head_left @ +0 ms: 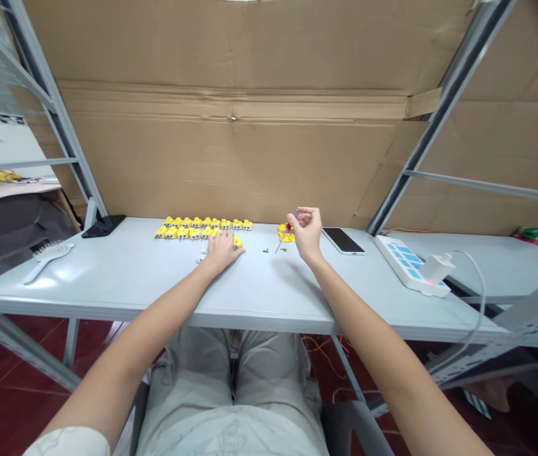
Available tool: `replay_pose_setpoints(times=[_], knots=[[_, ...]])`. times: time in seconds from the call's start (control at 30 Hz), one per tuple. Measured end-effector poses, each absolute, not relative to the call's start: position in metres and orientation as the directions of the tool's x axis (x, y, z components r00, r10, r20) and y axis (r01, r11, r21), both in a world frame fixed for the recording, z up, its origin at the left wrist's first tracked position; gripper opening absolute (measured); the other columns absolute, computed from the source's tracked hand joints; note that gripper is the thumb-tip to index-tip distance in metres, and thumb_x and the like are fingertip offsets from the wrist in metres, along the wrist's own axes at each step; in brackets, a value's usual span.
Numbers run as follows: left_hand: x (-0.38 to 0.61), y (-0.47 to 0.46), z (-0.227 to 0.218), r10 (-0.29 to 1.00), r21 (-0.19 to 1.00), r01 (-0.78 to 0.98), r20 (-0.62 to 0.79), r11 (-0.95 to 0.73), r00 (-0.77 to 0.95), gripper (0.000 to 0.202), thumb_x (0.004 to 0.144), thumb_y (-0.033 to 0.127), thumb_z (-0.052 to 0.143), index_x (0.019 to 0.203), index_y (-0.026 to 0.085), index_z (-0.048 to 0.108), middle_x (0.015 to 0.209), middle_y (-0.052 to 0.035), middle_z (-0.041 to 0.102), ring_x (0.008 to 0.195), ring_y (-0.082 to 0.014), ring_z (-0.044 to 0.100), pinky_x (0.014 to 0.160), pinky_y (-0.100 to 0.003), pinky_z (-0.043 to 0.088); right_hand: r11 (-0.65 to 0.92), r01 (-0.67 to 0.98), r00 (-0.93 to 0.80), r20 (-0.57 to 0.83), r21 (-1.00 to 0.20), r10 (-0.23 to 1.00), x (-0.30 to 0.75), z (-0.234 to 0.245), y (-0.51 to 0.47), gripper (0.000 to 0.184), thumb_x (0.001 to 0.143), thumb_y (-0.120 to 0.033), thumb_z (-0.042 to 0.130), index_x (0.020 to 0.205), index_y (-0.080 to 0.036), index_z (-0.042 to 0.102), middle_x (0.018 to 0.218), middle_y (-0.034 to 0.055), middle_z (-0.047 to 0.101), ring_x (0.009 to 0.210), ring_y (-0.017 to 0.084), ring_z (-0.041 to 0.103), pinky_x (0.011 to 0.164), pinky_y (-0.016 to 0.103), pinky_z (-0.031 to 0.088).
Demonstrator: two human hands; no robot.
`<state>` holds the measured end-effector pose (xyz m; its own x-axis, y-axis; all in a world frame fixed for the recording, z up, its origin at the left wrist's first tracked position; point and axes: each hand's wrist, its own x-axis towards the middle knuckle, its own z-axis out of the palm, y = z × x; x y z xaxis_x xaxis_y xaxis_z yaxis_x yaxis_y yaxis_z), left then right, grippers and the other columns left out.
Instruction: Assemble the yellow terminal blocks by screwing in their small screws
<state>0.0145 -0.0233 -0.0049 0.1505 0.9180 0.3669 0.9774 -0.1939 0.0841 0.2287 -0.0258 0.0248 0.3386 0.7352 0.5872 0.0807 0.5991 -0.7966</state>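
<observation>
My right hand (305, 231) is closed around a small red-handled screwdriver (284, 236), whose tip points down at the grey table (130, 278) near two tiny screws (267, 250). A small yellow part (286, 237) lies just behind the screwdriver. My left hand (222, 249) rests palm down on the table with its fingers over yellow parts at the near edge of two rows of several yellow parts (197, 227). What the left fingers hold, if anything, is hidden. A small white piece (201, 256) lies beside the left hand.
A black phone (343, 240) lies right of my right hand. A white and blue power strip (409, 263) with a plugged charger and cable sits further right. A white hairbrush (47, 256) lies at the left. Cardboard (249, 145) backs the table between metal shelf posts.
</observation>
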Motion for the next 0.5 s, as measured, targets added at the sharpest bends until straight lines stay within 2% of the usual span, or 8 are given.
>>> replay_pose_setpoints(times=[0.07, 0.13, 0.2, 0.3, 0.4, 0.5], knots=[[0.013, -0.025, -0.003, 0.9, 0.063, 0.974, 0.399, -0.219, 0.177, 0.046, 0.085, 0.045, 0.063, 0.118, 0.014, 0.058, 0.122, -0.0163, 0.061, 0.118, -0.0316, 0.052, 0.1, -0.041, 0.038, 0.588, 0.12, 0.319, 0.592, -0.8, 0.74, 0.229, 0.024, -0.025, 0.034, 0.073, -0.036, 0.065, 0.094, -0.025, 0.042, 0.074, -0.0047, 0.054, 0.06, 0.012, 0.06, 0.05, 0.027, 0.057], [0.013, -0.027, 0.0, 0.902, 0.06, 0.961, 0.363, -0.271, 0.232, 0.036, 0.087, 0.04, 0.06, 0.113, 0.014, 0.061, 0.117, -0.0151, 0.063, 0.114, -0.0304, 0.055, 0.097, -0.039, 0.04, 0.547, 0.185, 0.299, 0.577, -0.816, 0.76, 0.231, 0.023, -0.025, 0.031, 0.073, -0.035, 0.065, 0.093, -0.024, 0.044, 0.074, -0.0046, 0.053, 0.057, 0.012, 0.059, 0.046, 0.026, 0.055], [0.016, -0.029, 0.003, 0.915, 0.059, 0.953, 0.306, -0.296, 0.265, 0.028, 0.09, 0.033, 0.055, 0.108, 0.014, 0.063, 0.112, -0.0143, 0.065, 0.109, -0.0292, 0.058, 0.092, -0.036, 0.044, 0.476, 0.275, 0.289, 0.544, -0.835, 0.787, 0.236, 0.023, -0.024, 0.027, 0.073, -0.032, 0.064, 0.091, -0.023, 0.046, 0.073, -0.0042, 0.052, 0.054, 0.013, 0.057, 0.042, 0.026, 0.051], [0.018, -0.031, 0.003, 0.926, 0.026, 0.958, 0.266, -0.286, 0.269, 0.027, 0.091, 0.025, 0.049, 0.109, 0.014, 0.064, 0.114, -0.0151, 0.064, 0.107, -0.0285, 0.06, 0.089, -0.035, 0.046, 0.337, 0.459, 0.262, 0.487, -0.822, 0.833, 0.248, 0.023, -0.021, 0.022, 0.074, -0.027, 0.063, 0.09, -0.022, 0.049, 0.073, -0.0031, 0.055, 0.049, 0.012, 0.055, 0.043, 0.026, 0.049], [0.016, -0.027, -0.001, 0.928, -0.011, 0.96, 0.253, -0.281, 0.275, 0.031, 0.092, 0.026, 0.047, 0.113, 0.011, 0.062, 0.118, -0.0177, 0.062, 0.112, -0.0298, 0.057, 0.094, -0.037, 0.044, 0.115, 0.669, 0.246, 0.364, -0.735, 0.899, 0.264, 0.021, -0.016, 0.022, 0.076, -0.02, 0.061, 0.097, -0.019, 0.055, 0.072, -0.0014, 0.06, 0.046, 0.012, 0.055, 0.052, 0.028, 0.05], [0.011, -0.02, -0.008, 0.926, -0.019, 0.962, 0.267, -0.272, 0.267, 0.038, 0.094, 0.033, 0.046, 0.12, 0.009, 0.058, 0.125, -0.02, 0.059, 0.12, -0.0326, 0.051, 0.099, -0.042, 0.04, -0.098, 0.832, 0.293, 0.283, -0.546, 0.913, 0.279, 0.015, -0.008, 0.025, 0.076, -0.014, 0.06, 0.1, -0.017, 0.061, 0.079, 0.0055, 0.066, 0.059, 0.017, 0.063, 0.069, 0.032, 0.051]])
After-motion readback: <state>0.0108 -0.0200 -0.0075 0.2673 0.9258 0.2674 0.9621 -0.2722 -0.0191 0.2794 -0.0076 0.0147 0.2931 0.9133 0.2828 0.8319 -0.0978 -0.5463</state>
